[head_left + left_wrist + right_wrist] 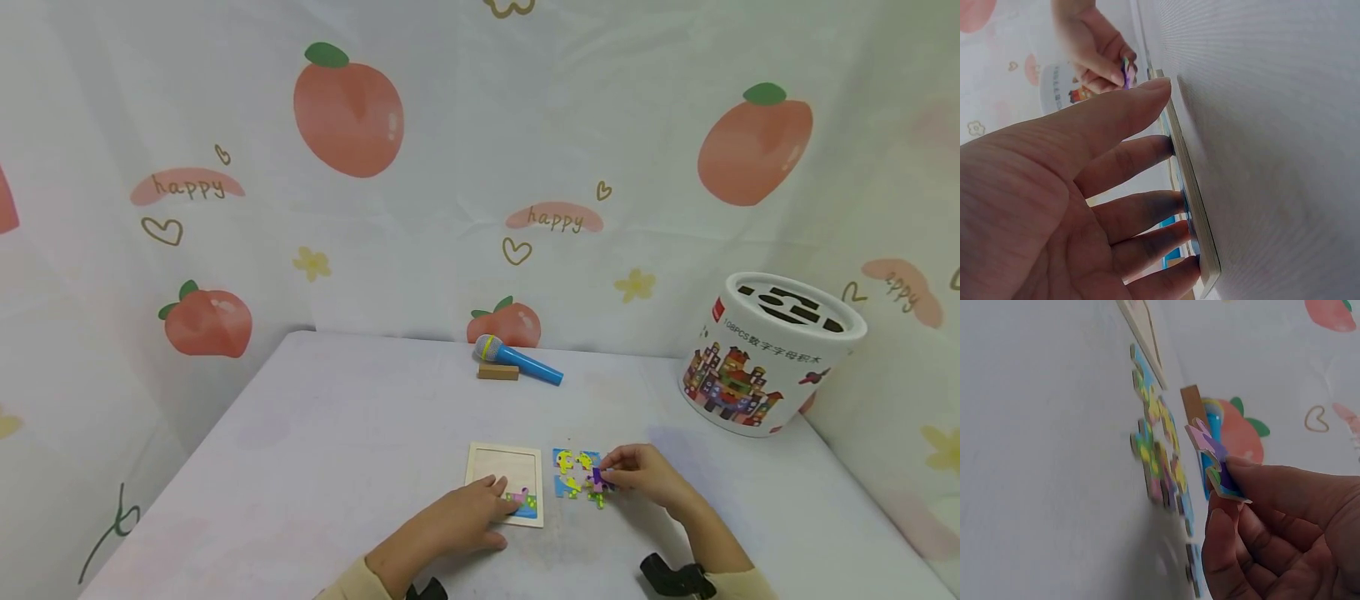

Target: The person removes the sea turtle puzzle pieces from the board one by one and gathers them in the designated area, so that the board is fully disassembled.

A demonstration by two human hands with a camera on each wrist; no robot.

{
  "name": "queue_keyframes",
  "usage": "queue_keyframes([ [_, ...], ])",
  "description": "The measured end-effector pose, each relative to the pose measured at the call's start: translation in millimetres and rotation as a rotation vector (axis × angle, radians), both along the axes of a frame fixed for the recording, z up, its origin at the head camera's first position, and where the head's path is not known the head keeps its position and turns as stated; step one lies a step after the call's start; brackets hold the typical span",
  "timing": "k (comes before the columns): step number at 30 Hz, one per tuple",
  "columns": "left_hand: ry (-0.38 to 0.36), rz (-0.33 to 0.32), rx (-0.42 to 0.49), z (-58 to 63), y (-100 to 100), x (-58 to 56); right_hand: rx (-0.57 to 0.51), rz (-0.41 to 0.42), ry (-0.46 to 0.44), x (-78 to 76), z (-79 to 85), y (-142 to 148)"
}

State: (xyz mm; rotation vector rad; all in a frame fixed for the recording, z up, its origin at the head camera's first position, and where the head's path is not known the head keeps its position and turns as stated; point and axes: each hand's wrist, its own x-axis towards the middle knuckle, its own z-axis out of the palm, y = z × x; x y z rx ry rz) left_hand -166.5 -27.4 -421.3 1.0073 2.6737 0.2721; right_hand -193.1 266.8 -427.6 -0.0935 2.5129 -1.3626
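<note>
A wooden puzzle tray (pixel 506 447) lies on the table, with some picture pieces fitted in its near right corner. My left hand (pixel 467 515) rests on it, fingers spread and fairly straight; in the left wrist view the fingertips (pixel 1175 201) press along the near side while the thumb stays outside the edge. Between thumb and fingers, my right hand (pixel 647 477) pinches a purple, pink and green puzzle piece (pixel 1210 442), raised above the table. Below it and to the right of the tray lie several loose puzzle pieces (pixel 564 460) in blue, yellow and green.
At the back of the table a blue toy microphone (pixel 531 365) lies beside a brown wooden block (pixel 498 373). A large white tub of building blocks (pixel 757 367) stands at the back right. Behind the table hangs a peach-print cloth (pixel 420 250).
</note>
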Motion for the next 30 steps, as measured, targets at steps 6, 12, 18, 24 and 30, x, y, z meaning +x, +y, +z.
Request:
queue_keyframes([
  [6, -0.004, 0.01, 0.004, 1.5, -0.5, 1.1, 0.0, -0.014, -0.031, 4.5, 0.5, 15.5],
  [12, -0.02, 0.019, 0.017, 2.3, -1.0, 1.7, 0.009, -0.052, -0.04, 9.6, 1.1, 26.0],
  [18, -0.017, 0.023, 0.022, 0.9, -1.0, 1.3, 0.013, -0.099, -0.052, 12.1, -3.9, 31.3],
  [24, -0.016, 0.017, 0.022, 0.1, -0.7, 0.5, 0.034, -0.107, -0.037, 13.0, -8.1, 31.7],
  [30, -0.022, 0.02, 0.019, 0.6, -0.9, 0.4, 0.085, -0.166, -0.022, 14.7, -9.0, 28.0],
])
